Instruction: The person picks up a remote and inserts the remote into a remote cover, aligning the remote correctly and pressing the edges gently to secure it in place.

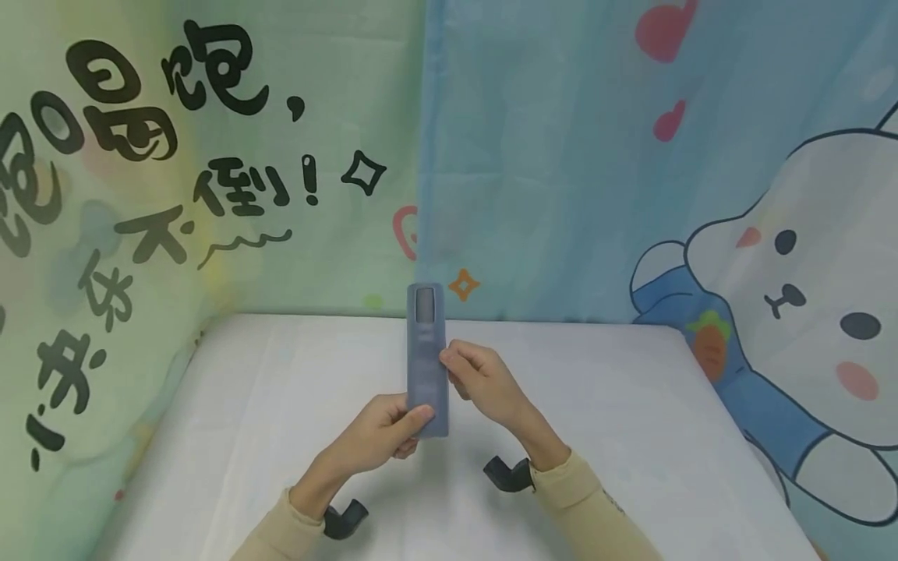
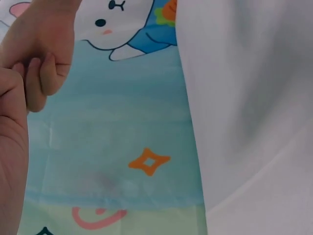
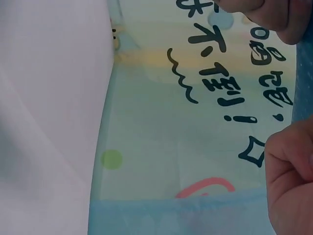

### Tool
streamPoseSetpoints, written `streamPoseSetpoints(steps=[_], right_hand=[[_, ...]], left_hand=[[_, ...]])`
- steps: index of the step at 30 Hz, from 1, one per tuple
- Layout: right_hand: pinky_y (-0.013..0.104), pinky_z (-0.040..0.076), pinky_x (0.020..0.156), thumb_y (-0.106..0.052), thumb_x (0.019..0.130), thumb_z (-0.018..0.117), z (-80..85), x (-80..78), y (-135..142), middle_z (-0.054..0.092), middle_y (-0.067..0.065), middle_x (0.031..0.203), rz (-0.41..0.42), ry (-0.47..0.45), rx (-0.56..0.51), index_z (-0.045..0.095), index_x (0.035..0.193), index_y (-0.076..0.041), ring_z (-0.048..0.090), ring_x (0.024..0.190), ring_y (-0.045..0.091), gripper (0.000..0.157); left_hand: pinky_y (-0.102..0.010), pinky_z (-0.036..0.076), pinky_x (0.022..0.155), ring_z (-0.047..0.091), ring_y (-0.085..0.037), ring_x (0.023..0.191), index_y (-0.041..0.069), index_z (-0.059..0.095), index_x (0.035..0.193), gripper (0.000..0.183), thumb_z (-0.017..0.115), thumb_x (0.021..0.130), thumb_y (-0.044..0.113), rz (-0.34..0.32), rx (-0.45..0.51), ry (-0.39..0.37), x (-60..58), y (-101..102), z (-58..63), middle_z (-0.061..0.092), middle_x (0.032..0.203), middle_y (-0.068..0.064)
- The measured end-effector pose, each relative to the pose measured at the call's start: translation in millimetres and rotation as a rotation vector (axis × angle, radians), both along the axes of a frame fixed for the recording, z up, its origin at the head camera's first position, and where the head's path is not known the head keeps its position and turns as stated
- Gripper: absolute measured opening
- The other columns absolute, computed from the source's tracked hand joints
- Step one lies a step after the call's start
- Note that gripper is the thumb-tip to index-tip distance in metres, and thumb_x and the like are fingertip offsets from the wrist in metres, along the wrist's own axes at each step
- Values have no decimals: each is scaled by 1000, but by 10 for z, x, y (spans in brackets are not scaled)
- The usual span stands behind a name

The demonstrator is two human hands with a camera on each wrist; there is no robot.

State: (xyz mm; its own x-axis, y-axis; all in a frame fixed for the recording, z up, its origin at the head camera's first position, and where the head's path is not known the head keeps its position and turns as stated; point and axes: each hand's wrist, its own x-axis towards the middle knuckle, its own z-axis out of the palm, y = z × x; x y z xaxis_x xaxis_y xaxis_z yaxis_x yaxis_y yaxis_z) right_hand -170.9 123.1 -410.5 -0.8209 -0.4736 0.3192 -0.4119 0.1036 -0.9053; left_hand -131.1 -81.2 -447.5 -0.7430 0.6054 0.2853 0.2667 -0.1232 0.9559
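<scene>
A long, flat blue-grey case [image 1: 427, 374] with a dark rectangular window near its top end stands upright above the table in the head view. My left hand [image 1: 386, 432] grips its lower end, thumb laid across the front face. Higher up, at the right edge, my right hand [image 1: 484, 382] pinches the case's side with curled fingers. In the right wrist view a strip of the case [image 3: 304, 83] shows at the far right between both hands. The left wrist view shows the curled fingers of the right hand [image 2: 46, 63], with the case out of sight.
A white-covered table [image 1: 281, 366] spreads below both hands. Printed curtains [image 1: 533, 195] hang behind it and at the left, with a cartoon character at the right. Dark curved mounts [image 1: 508, 475] stick out from both wrists, by the beige sleeves [image 1: 589, 499].
</scene>
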Motion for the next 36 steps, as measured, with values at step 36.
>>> streamPoseSetpoints(steps=[36], right_hand=[[32,19,43,-4,108,36,-298,91,-137,26,3,57,397,-181,-402,40,81,3,18,48,16,28]], left_hand=[[-38,57,80,71,-23,89,-14,51,127,37,56,104,15,-52,-68,-142,-53,-192,2,66,100,-34]])
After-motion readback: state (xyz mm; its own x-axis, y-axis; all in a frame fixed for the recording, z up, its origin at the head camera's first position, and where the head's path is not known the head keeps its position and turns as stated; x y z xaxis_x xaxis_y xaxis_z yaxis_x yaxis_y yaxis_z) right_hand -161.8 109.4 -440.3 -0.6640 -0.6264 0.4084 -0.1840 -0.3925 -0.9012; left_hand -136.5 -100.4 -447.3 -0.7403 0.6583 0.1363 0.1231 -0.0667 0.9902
